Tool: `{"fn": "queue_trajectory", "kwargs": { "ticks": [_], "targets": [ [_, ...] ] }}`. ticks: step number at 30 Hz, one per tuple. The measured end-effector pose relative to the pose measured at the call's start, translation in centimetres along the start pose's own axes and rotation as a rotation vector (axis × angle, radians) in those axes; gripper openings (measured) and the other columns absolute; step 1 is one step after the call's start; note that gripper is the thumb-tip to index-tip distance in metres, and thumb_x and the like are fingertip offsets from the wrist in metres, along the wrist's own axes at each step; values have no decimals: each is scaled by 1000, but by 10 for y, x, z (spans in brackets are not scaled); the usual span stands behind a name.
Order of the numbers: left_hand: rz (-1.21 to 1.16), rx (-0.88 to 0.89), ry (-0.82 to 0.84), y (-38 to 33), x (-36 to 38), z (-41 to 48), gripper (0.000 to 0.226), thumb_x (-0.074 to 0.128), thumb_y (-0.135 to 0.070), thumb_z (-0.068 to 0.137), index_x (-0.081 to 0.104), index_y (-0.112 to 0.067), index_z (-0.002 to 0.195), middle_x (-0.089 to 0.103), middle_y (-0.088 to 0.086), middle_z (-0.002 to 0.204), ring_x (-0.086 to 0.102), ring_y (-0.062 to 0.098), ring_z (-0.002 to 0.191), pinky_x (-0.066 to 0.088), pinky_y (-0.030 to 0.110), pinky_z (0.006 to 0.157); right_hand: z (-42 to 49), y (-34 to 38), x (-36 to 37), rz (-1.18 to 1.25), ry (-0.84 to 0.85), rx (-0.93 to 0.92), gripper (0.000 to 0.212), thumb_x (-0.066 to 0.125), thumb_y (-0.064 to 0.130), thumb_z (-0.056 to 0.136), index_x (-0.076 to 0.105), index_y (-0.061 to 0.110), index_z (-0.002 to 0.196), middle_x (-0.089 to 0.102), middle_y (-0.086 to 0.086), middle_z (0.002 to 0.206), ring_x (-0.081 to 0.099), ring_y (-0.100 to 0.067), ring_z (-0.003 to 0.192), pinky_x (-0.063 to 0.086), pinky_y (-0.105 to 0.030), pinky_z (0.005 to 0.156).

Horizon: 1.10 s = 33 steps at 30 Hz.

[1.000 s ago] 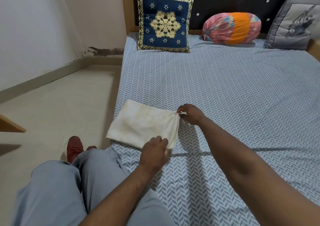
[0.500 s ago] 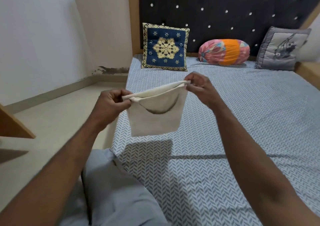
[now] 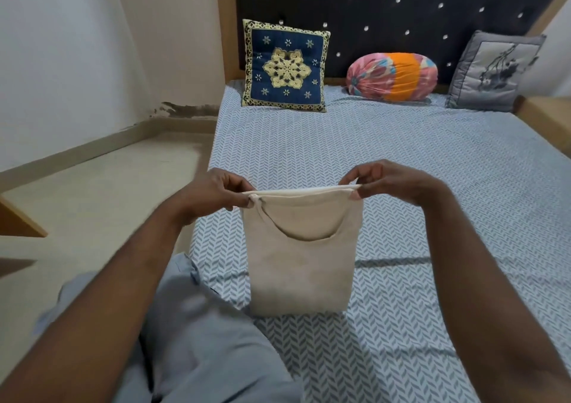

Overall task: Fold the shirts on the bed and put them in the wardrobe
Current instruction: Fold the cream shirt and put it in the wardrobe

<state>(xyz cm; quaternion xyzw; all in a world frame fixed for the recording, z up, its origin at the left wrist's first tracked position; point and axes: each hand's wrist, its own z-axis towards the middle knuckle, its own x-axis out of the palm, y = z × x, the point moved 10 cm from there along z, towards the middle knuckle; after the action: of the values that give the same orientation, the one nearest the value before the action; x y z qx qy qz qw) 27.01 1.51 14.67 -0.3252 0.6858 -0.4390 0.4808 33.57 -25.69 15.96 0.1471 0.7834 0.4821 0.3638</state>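
Shirt, cream and already folded to a narrow panel, hangs in the air over the near edge of the bed, its curved neckline facing the person. The left hand pinches the top left corner and the right hand pinches the top right one. Each grip is narrow, thumb and fingertips closed on the top fold. Stretched taut and level between them, the top edge likely lets the cloth drop straight so the fold can be checked or halved again. All of the cloth hangs below and between the two grips. Whether its lower edge touches the bed cannot be told. No wardrobe is in view.
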Motion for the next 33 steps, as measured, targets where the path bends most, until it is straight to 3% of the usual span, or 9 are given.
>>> {"fn": "queue_trajectory", "kwargs": {
  "ticks": [7, 11, 14, 18, 23, 26, 29, 31, 33],
  "targets": [
    [141, -197, -61, 59, 5, 86, 11, 75, -8, 77, 77, -12, 86, 67, -4, 71, 55, 3, 64, 41, 19, 59, 71, -84, -24, -78, -172, 252, 17, 74, 19, 79, 73, 13, 95, 66, 0, 80, 57, -11, 78, 41, -27, 70],
    [249, -287, -339, 89, -19, 118, 22, 72, -17, 79, 72, -12, 100, 71, 4, 97, 65, 22, 97, 48, 27, 80, 94, -116, -50, -58, -552, 319, 24, 71, 29, 87, 61, 21, 107, 65, 2, 83, 54, -14, 66, 39, -25, 61],
    [260, -448, -512, 126, -21, 96, 26, 67, -27, 82, 66, -13, 103, 68, 12, 110, 61, 31, 107, 47, 32, 86, 82, -148, -42, -166, -613, 427, 35, 67, 37, 91, 52, 23, 119, 66, -2, 89, 55, -11, 64, 41, -24, 64],
    [116, -677, -285, 202, 36, 58, 45, 65, -43, 75, 66, -1, 88, 71, 20, 81, 69, 31, 73, 54, 35, 68, 48, -195, 14, -81, -402, 610, 28, 69, 36, 90, 60, 12, 102, 71, -16, 92, 66, -23, 74, 50, -31, 64],
    [-6, -807, -20, 209, 121, -9, 33, 75, -26, 81, 52, -3, 76, 49, 14, 54, 42, 18, 38, 37, 26, 46, -8, -212, 113, 19, 57, 845, 38, 75, 38, 85, 64, 2, 88, 68, -15, 80, 64, -23, 66, 53, -28, 58],
    [55, -781, 64, 203, 147, -28, 31, 79, -21, 72, 56, -3, 81, 56, 15, 57, 48, 20, 41, 40, 24, 42, -18, -223, 132, -38, 58, 825, 44, 82, 34, 77, 67, -3, 97, 71, -15, 80, 69, -22, 66, 60, -34, 65],
    [107, -754, 165, 203, 164, -36, 24, 71, -11, 68, 63, 0, 88, 66, 18, 68, 57, 25, 54, 46, 32, 53, -21, -226, 140, -36, 37, 791, 26, 77, 16, 82, 70, 1, 101, 73, -15, 82, 70, -20, 67, 61, -42, 78],
    [126, -746, 175, 203, 164, -38, 10, 66, -6, 80, 64, -1, 88, 68, 18, 70, 59, 26, 57, 48, 35, 56, -22, -221, 133, -39, 18, 785, 17, 76, 15, 83, 70, 0, 90, 73, -19, 83, 69, -21, 66, 62, -39, 73],
    [203, -759, 152, 208, 153, -34, 19, 72, -19, 80, 65, -3, 87, 68, 13, 67, 62, 24, 56, 55, 37, 59, -13, -215, 109, -91, -101, 761, 19, 75, 16, 84, 69, 1, 75, 70, -17, 71, 66, -21, 58, 58, -32, 60]
  ]
}}
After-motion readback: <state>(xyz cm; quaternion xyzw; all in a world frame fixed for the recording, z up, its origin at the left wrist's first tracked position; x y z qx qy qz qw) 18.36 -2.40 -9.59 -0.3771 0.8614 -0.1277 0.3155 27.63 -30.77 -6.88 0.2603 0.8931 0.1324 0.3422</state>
